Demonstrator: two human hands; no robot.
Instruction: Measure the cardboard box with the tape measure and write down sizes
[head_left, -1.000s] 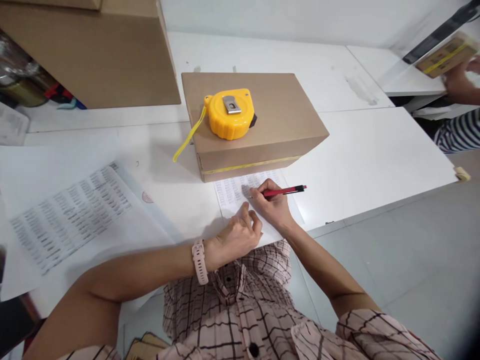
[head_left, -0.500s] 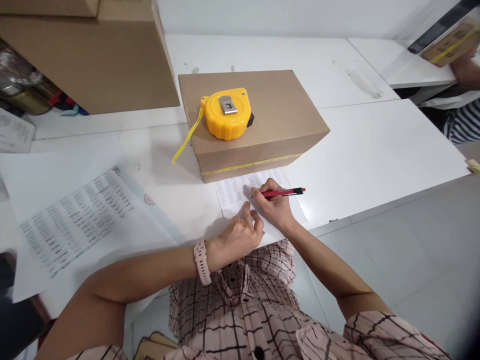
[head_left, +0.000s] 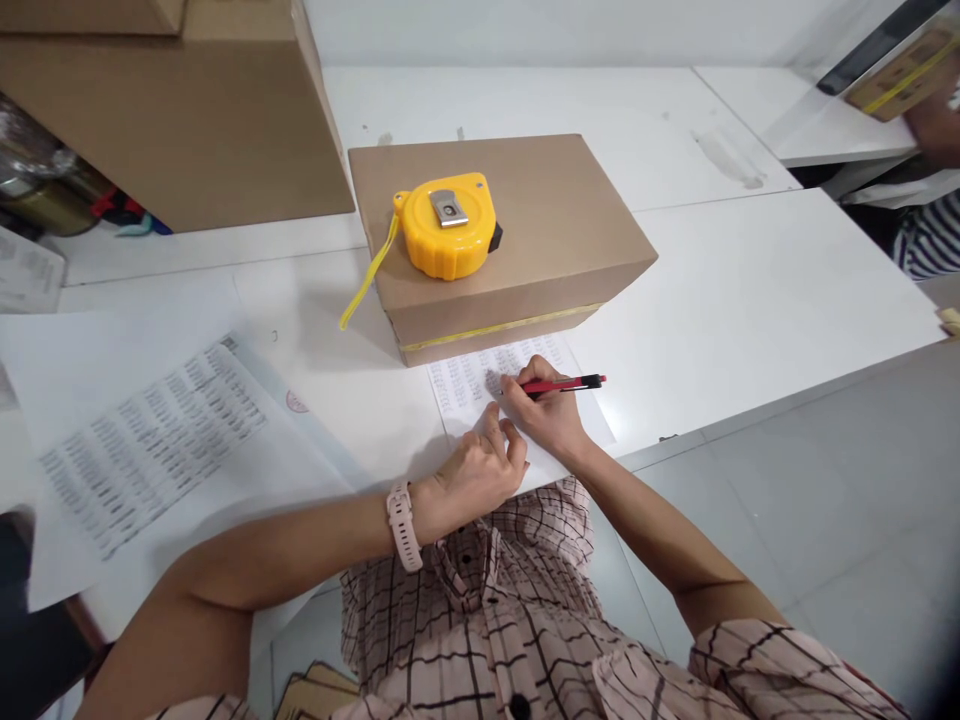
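My right hand [head_left: 546, 405] is closed around a red and black pen [head_left: 562, 384], its tip down on a printed sheet of paper [head_left: 457, 385]. Rows of small print cover the sheet, and its far edge is hidden by a brown cardboard box [head_left: 540, 220]. My left hand [head_left: 480, 462] rests on the near part of the same sheet, holding nothing, its fingers loosely bent and apart. On top of the box lies a yellow tape measure [head_left: 450, 225] with a metal clip and a yellow wrist strap.
More printed sheets [head_left: 157, 440] lie on the white table [head_left: 750, 290] at the left. Behind them stands a large cardboard box [head_left: 225, 120], with jars [head_left: 52, 190] beside it. At the far right, another person's arm [head_left: 937, 125] is next to a taped box [head_left: 892, 85].
The view has shifted slightly, so the box and tape measure appear a little further left. Both hands stay nearly in place, with the pen still on the sheet.
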